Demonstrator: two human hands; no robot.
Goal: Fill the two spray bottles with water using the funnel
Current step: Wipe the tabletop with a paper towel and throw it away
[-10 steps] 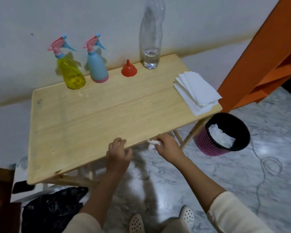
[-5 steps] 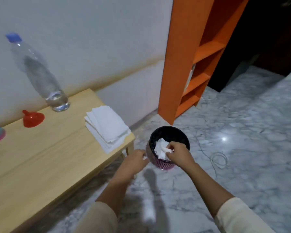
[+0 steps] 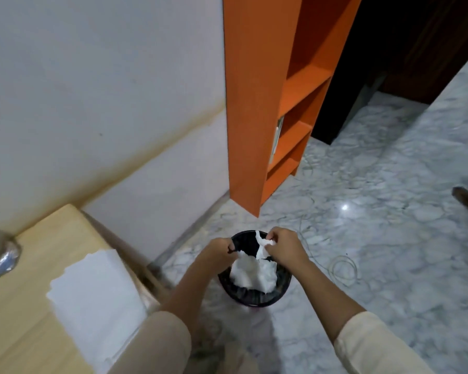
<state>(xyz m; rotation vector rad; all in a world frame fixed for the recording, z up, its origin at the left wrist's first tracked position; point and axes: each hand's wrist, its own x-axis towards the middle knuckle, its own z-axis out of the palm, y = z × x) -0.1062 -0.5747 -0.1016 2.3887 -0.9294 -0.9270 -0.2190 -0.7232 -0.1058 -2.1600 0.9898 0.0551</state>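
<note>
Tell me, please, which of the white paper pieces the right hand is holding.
The thin strip over the bin, pinched by the fingers of the right hand. The crumpled wad lies inside the bin, and the flat stack sits on the table.

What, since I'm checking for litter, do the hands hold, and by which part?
Right hand pinches a tissue by its top end over the bin; left hand: unclear.

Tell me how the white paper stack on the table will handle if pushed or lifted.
The stack looks like thin loose sheets, so probably light and floppy when lifted. Its layers sit staggered, so a push would likely fan them apart. It lies by the table edge, so sheets may slide off.
</note>
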